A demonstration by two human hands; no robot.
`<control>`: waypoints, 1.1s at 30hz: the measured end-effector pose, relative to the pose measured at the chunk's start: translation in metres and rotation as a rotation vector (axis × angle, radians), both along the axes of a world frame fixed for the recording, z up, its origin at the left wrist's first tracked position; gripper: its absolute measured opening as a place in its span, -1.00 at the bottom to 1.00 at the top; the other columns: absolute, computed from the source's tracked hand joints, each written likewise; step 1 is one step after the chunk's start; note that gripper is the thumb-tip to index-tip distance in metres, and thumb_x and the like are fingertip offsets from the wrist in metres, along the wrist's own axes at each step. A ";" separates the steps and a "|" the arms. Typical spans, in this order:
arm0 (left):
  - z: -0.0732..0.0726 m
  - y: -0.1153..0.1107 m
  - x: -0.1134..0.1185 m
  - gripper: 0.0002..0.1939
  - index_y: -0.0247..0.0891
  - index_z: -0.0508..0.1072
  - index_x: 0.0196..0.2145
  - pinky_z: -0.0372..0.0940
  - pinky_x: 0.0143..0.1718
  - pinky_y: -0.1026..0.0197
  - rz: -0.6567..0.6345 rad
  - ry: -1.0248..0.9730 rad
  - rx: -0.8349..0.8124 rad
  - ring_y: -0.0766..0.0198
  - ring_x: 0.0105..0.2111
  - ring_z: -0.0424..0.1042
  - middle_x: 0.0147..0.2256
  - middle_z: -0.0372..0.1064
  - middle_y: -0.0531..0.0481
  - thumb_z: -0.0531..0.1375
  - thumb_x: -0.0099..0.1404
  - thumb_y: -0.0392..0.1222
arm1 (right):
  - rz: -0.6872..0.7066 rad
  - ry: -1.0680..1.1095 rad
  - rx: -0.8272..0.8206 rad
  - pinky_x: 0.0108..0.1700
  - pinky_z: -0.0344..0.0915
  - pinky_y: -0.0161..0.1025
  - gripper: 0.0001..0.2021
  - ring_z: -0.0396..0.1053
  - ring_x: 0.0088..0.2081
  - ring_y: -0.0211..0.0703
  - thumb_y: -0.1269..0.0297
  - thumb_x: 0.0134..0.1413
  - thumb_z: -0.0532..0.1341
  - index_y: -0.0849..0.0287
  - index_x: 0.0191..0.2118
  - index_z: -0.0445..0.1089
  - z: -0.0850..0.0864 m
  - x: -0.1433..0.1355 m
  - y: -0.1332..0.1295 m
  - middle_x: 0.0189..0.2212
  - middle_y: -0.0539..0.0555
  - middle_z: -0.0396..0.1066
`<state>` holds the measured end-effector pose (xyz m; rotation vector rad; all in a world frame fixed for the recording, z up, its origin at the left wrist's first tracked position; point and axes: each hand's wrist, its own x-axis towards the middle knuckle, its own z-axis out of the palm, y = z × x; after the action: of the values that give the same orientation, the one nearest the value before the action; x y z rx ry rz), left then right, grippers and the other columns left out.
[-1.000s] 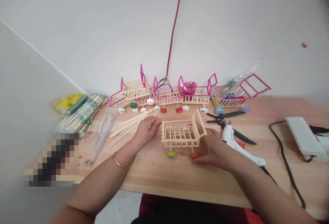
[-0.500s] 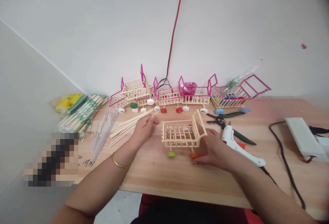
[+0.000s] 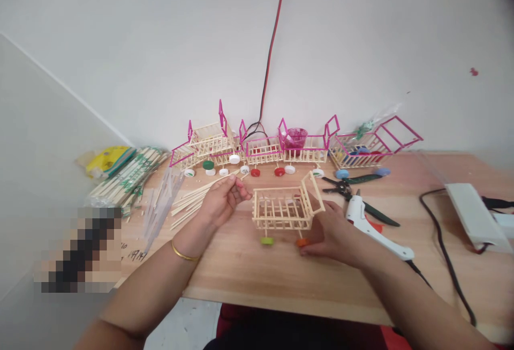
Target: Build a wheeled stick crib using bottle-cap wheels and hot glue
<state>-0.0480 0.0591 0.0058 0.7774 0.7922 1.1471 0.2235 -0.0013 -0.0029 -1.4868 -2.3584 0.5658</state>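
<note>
A small shopping cart model made of thin wooden sticks (image 3: 281, 210) stands on the table in front of me, with green and orange bottle-cap wheels showing. My right hand (image 3: 331, 229) grips its right end, the thumb beside the orange wheel (image 3: 302, 242) and the other fingers partly hidden behind the frame. Just left of the cart, my left hand (image 3: 225, 200) is half turned up, its fingers loosely curled and the thumb apart from them. Nothing shows in it. Loose wooden sticks (image 3: 193, 203) lie beside and partly behind this hand.
Several stick carts with magenta trim (image 3: 265, 149) line the wall. To the right lie a white glue gun (image 3: 377, 236), green-handled pliers (image 3: 379, 214) and a white power box (image 3: 474, 213) with its cable. Clear glue sticks (image 3: 163, 208) and bagged wooden sticks (image 3: 132, 176) are at left.
My left hand has rolled palm-up, and its fingertips have come slightly right, close to the cart's left end. My right hand and the cart have hardly moved.
</note>
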 end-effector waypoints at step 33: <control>-0.010 -0.001 -0.011 0.04 0.02 0.14 0.22 0.25 -0.27 0.30 -0.358 0.507 0.349 0.29 -0.20 0.31 0.15 0.16 -0.14 0.47 -0.20 -0.22 | -0.003 -0.002 0.035 0.16 0.07 0.23 0.05 0.22 0.14 0.33 0.01 -0.30 0.41 0.11 0.31 -0.09 -0.004 0.002 0.001 0.19 0.26 0.21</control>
<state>-0.0592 0.0584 -0.0043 1.4768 0.8296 0.7752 0.2251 -0.0005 -0.0070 -1.4757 -2.3548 0.5204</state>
